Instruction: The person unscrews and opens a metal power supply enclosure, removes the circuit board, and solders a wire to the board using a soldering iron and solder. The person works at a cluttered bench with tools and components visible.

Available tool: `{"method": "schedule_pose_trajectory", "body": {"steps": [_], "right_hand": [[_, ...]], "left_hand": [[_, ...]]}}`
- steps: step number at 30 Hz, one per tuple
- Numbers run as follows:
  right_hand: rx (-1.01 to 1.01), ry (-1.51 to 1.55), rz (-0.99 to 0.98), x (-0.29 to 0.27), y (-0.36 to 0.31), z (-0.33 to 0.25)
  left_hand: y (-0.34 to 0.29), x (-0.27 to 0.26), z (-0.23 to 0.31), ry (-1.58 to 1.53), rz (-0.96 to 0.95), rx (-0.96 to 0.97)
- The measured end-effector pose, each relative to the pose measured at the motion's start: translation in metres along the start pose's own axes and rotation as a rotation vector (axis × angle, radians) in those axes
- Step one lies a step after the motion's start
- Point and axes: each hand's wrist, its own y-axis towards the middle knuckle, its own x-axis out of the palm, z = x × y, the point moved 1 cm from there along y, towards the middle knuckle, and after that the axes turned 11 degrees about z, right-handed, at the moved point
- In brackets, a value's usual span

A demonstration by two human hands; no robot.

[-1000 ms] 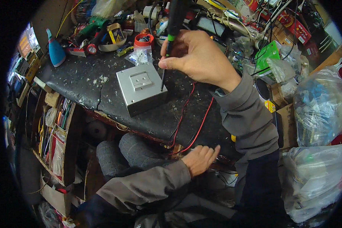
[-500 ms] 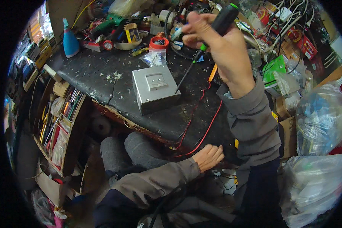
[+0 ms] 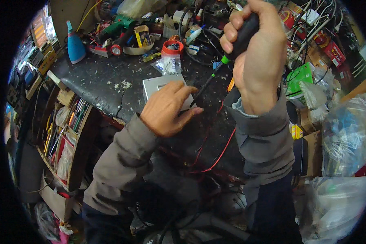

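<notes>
A grey metal box (image 3: pixel 155 85) lies on the black workbench (image 3: pixel 97 81). My left hand (image 3: pixel 166 107) rests flat over the box, fingers spread, covering most of its top. My right hand (image 3: pixel 258 53) is raised above the bench, closed around the black handle of a screwdriver (image 3: pixel 219 67) with a green collar. The screwdriver's dark shaft slants down-left, its tip close to my left fingertips at the box's right edge. Red and black wires (image 3: pixel 217 156) trail from the box area over the bench's front edge.
The back of the bench is crowded: a blue spray bottle (image 3: pixel 74 44), a green power drill (image 3: pixel 118 25), a red-rimmed tub (image 3: pixel 173 46), tape rolls and cables. Shelves with tools (image 3: pixel 65 130) stand at left. Plastic bags (image 3: pixel 347 138) and boxes pile at right.
My left hand has come up from my lap onto the metal box. My right hand has lifted the screwdriver higher and nearer the camera.
</notes>
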Motion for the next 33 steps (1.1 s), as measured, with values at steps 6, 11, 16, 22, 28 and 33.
{"method": "schedule_pose_trajectory", "body": {"steps": [6,11,16,22,28,33], "right_hand": [[0.472,0.526,-0.979,-0.008,0.047,0.019],[0.338,0.341,-1.133,0.005,0.061,0.013],[-0.733,-1.588,-0.653,0.009,0.06,-0.061],[-0.613,-1.431,-0.998,0.007,0.049,-0.086],[-0.667,-1.03,-1.433,-0.002,0.054,-0.092],[-0.214,-0.508,-0.865,-0.032,0.049,-0.031]], "left_hand": [[0.004,0.012,-0.017,0.045,-0.033,0.107],[0.005,0.005,-0.018,-0.123,-0.061,-0.042],[0.012,-0.002,-0.016,-0.199,-0.131,-0.151],[0.019,-0.006,-0.006,-0.25,-0.096,-0.142],[0.028,0.0,0.004,-0.186,-0.039,-0.116],[0.028,0.009,-0.005,-0.446,0.054,-0.339]]}}
